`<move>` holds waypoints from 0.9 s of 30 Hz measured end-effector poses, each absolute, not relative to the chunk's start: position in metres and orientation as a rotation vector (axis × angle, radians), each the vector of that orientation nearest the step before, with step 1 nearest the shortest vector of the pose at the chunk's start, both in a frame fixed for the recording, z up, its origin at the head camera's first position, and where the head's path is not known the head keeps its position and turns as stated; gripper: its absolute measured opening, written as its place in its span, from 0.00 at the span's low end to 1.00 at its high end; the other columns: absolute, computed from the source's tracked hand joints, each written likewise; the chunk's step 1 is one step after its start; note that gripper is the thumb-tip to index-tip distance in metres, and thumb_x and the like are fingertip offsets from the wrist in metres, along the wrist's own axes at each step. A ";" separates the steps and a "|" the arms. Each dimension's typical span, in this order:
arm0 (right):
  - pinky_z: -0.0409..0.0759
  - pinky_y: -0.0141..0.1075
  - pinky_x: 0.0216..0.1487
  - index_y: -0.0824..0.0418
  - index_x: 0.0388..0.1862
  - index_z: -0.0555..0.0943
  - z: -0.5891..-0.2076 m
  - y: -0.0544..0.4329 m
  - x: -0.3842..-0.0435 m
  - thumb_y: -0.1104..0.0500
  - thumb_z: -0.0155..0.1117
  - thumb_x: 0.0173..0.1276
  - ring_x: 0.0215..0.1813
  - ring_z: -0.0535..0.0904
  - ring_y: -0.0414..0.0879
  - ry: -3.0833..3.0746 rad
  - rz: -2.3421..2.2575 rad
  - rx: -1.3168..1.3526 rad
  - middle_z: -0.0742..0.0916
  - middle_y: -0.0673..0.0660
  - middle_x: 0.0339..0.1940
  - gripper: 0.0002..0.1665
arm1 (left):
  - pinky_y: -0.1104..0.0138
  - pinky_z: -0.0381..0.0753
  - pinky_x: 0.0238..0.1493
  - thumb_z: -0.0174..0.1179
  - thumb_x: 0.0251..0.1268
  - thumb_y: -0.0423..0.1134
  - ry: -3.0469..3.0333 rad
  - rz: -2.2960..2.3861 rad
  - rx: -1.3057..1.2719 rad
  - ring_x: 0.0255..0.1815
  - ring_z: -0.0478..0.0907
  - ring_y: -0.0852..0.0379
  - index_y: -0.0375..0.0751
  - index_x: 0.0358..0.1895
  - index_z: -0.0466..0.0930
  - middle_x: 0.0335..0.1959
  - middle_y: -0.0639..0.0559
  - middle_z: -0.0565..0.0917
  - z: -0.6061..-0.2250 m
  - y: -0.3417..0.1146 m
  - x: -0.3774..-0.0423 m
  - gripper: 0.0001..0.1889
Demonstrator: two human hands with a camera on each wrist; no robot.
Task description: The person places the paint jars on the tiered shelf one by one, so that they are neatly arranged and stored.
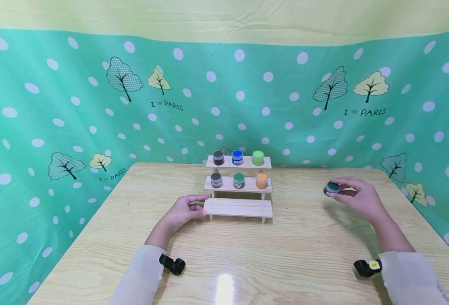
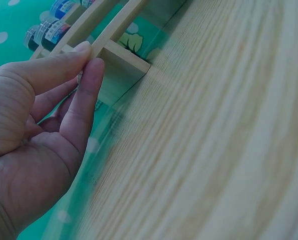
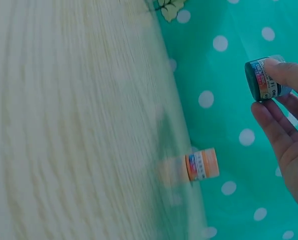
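Observation:
A three-step wooden shelf (image 1: 238, 207) stands at the table's middle. Its top step holds black (image 1: 218, 158), blue (image 1: 237, 157) and light green (image 1: 258, 158) jars. On the middle step sit grey (image 1: 216, 180), green (image 1: 239, 180) and orange (image 1: 261, 180) jars; the bottom step is bare. My left hand (image 1: 202, 206) pinches the left end of the bottom step (image 2: 123, 60) between thumb and fingers (image 2: 83, 55). Far to the right, my right hand (image 1: 337, 189) holds a dark green jar (image 1: 331, 188) above the table, gripped at its sides (image 3: 261, 80).
The wooden table (image 1: 285, 254) is ringed by a green dotted curtain (image 1: 56, 106) on three sides. In the right wrist view a blurred orange jar (image 3: 203, 165) stands on the table near the curtain, beyond my right hand (image 3: 271, 91).

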State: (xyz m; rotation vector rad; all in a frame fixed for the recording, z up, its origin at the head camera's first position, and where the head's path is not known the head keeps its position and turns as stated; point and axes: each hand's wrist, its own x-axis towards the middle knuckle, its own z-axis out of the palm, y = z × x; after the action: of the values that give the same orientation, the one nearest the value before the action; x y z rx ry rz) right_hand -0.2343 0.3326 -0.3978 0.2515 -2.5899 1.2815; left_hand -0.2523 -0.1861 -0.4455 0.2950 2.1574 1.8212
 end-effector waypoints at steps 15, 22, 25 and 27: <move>0.82 0.24 0.43 0.67 0.54 0.82 -0.400 0.301 -0.228 0.65 0.73 0.60 0.42 0.81 0.36 -2.523 1.306 0.523 0.80 0.59 0.52 0.22 | 0.65 0.85 0.43 0.67 0.58 0.25 2.135 1.842 0.289 0.36 0.81 0.55 0.28 0.66 0.70 0.36 0.41 0.82 -0.446 -0.185 -0.253 0.30; 0.82 0.25 0.45 0.67 0.54 0.82 -0.394 0.283 -0.223 0.66 0.73 0.59 0.43 0.81 0.39 -2.528 1.339 0.599 0.81 0.64 0.53 0.23 | 0.64 0.85 0.43 0.67 0.58 0.24 2.137 1.844 0.287 0.36 0.81 0.55 0.28 0.66 0.70 0.36 0.41 0.82 -0.447 -0.185 -0.253 0.30; 0.83 0.28 0.46 0.66 0.54 0.83 -0.391 0.275 -0.222 0.66 0.74 0.58 0.43 0.82 0.42 -2.514 1.352 0.652 0.82 0.62 0.52 0.23 | 0.64 0.85 0.43 0.67 0.58 0.25 2.140 1.841 0.285 0.36 0.82 0.54 0.29 0.66 0.70 0.36 0.41 0.82 -0.446 -0.185 -0.253 0.30; 0.84 0.31 0.46 0.66 0.53 0.83 -0.390 0.270 -0.221 0.66 0.74 0.58 0.43 0.82 0.44 -2.504 1.364 0.689 0.82 0.61 0.51 0.22 | 0.64 0.85 0.43 0.67 0.58 0.25 2.142 1.839 0.282 0.35 0.82 0.54 0.29 0.66 0.70 0.35 0.42 0.82 -0.446 -0.185 -0.253 0.30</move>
State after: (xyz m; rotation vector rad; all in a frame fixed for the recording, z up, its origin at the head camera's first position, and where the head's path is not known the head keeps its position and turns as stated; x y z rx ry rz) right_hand -0.2215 0.2701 -0.3901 0.6892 -2.5041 1.3635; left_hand -0.2526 -0.1852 -0.4459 0.2821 2.1421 1.8392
